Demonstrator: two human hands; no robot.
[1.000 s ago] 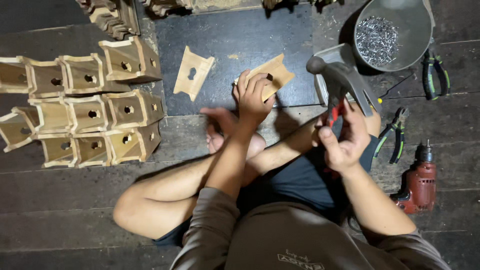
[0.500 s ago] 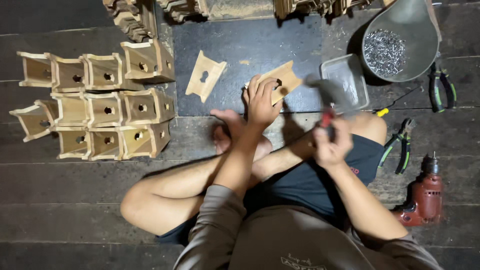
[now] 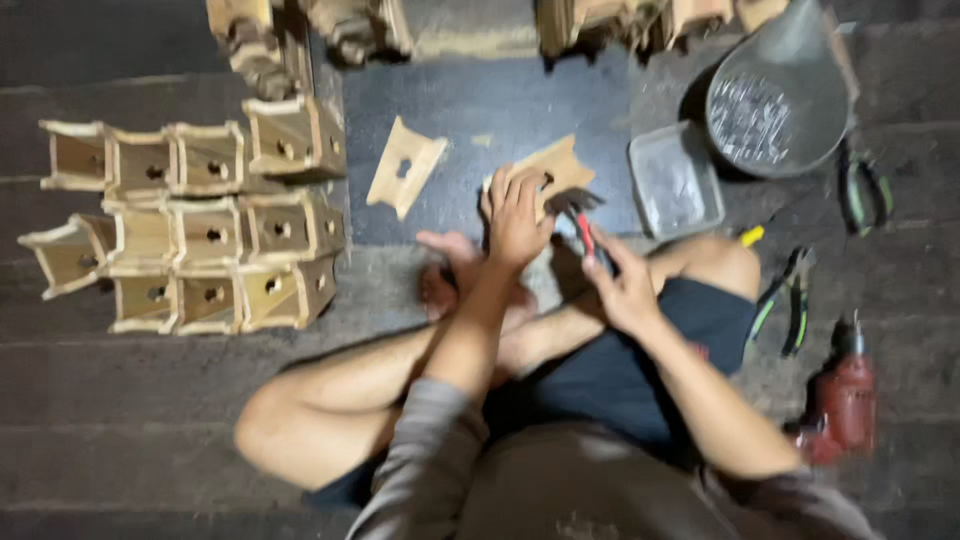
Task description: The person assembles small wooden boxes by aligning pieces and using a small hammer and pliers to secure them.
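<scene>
Since the earlier frame, the hammer (image 3: 583,222) had come down: its head, raised off to the right half a second before, now sat at the edge of the wooden piece (image 3: 551,170), right beside the left hand's fingertips. The whole view was blurred by motion.

Nearest the body, the right hand (image 3: 622,285) was clenched around the hammer's red handle, just right of the left forearm and above the dark shorts (image 3: 620,375). The bare crossed legs and a foot (image 3: 455,275) lay directly under both hands. The left hand (image 3: 515,212) reached forward, palm down and fingers spread, pressing on the wooden piece, a flat pale panel with a hole, which lay on the dark mat (image 3: 490,110) just beyond the fingers.

Left of the left hand, on the same mat, lay a second cut-out panel (image 3: 403,165), apart from the first. Further left stood a cluster of small wooden box houses (image 3: 200,230) with round holes, packed side by side in rows.

Just right of the hammer head was a clear shallow tray (image 3: 675,180); beyond it, a grey bowl of nails (image 3: 775,100). Right of the right hand lay green-handled pliers (image 3: 785,295), a second pair (image 3: 862,190) farther out, and a red drill (image 3: 845,395) near the right elbow. A yellow tool tip (image 3: 750,236) showed by the knee.

Farthest beyond the hands, more wooden parts (image 3: 300,30) were stacked along the top.
</scene>
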